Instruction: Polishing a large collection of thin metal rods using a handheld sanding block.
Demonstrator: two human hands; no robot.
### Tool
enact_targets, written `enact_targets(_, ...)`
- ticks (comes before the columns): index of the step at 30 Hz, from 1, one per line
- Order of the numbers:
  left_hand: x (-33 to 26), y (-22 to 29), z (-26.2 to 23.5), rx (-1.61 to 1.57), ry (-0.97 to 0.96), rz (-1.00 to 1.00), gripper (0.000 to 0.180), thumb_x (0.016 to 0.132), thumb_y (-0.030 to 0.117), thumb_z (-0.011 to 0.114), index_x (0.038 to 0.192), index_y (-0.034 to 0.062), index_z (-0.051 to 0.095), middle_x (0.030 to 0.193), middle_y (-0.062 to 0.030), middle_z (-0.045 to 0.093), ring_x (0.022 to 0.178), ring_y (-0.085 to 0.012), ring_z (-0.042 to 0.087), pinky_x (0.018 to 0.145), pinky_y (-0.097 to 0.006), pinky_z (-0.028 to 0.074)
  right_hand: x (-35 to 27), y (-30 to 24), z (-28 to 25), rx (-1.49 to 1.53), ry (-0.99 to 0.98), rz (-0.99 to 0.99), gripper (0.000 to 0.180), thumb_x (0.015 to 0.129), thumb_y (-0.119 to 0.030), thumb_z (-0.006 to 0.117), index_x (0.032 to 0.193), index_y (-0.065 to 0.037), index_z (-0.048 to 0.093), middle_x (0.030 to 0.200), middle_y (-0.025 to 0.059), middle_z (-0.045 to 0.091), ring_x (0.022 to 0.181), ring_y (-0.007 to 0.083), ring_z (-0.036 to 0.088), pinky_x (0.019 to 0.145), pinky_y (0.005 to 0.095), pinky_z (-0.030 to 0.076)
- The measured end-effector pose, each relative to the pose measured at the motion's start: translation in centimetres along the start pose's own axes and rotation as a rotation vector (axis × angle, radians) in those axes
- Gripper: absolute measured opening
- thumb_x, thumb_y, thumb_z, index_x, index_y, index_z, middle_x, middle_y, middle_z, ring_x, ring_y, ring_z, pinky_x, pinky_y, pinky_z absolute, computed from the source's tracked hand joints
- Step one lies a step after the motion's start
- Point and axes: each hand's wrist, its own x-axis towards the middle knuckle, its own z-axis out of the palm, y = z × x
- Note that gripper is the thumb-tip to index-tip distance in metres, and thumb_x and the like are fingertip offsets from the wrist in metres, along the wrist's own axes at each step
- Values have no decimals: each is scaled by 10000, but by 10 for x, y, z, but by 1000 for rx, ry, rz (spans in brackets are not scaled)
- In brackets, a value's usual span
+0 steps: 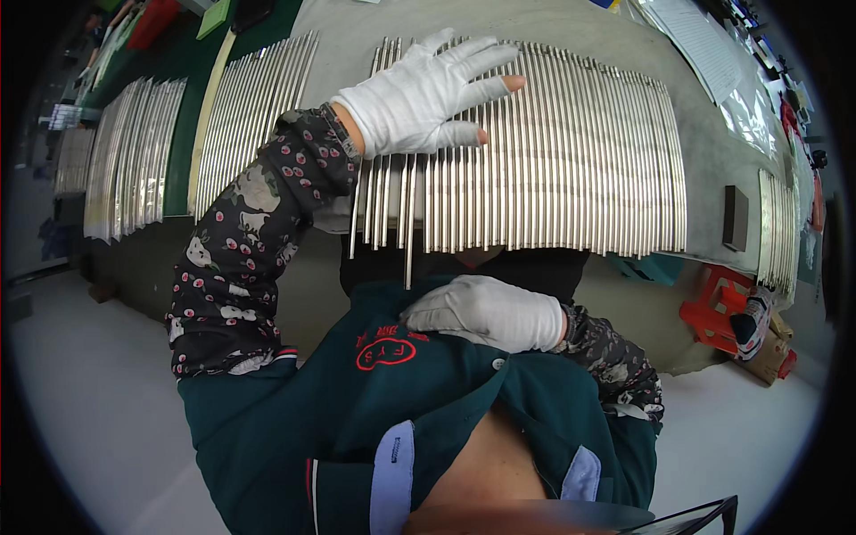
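Observation:
My left hand (428, 94), in a white glove with two bare fingertips, lies with fingers spread across a row of slim shiny metal rods (553, 160). The rods lie side by side on the table, pointing toward me. Under and near the left hand the row has gaps, and one metal rod (408, 259) sticks out farther toward me than its neighbours. My right hand (490, 314), also white-gloved, rests against the front of my dark green shirt, fingers extended and together, with nothing visible in it. Its palm side is hidden.
More metal rods (254, 116) lie to the left, beside wrapped rod bundles (134, 160). A dark block (735, 218) and another rod bundle (776, 232) sit at the right. Papers (691, 45) lie at the far right. An orange stool (713, 308) stands below the table's right end.

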Motion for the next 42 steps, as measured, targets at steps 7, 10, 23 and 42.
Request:
enact_targets(7, -50, -11, -6, 53, -112, -112, 813, 878, 723, 126, 1464, 183, 285, 1506, -178, 254, 1383, -383, 245, 1138, -507, 203, 9, 2, -3, -68, 152, 131, 535, 854, -69, 557, 1360, 22, 408, 1312, 214, 505, 1165, 352, 530, 1011, 364, 415)
enact_targets(10, -57, -6, 7, 27, -54, -204, 782, 894, 701, 178, 1447, 168, 325, 1505, -164, 264, 1400, -362, 218, 1142, -523, 167, 10, -5, -14, -60, 49, 211, 537, 837, -67, 565, 1344, 38, 420, 1304, 221, 512, 1164, 346, 535, 1009, 356, 416)
enact_targets(23, -4, 21, 11, 119, -17, -159, 670, 904, 576, 390, 1394, 120, 409, 1459, -160, 352, 1354, -336, 321, 1098, -527, 235, 23, 5, 2, -248, 148, 18, 554, 859, -128, 558, 1362, 29, 387, 1231, 239, 543, 1105, 355, 558, 945, 369, 462)
enact_targets(42, -24, 11, 2, 64, -101, -144, 701, 903, 593, 376, 1426, 126, 360, 1495, -137, 301, 1393, -324, 255, 1136, -536, 160, 8, 6, -21, -125, 91, 233, 515, 864, -119, 540, 1341, 36, 420, 1175, 296, 552, 1070, 394, 565, 955, 386, 443)
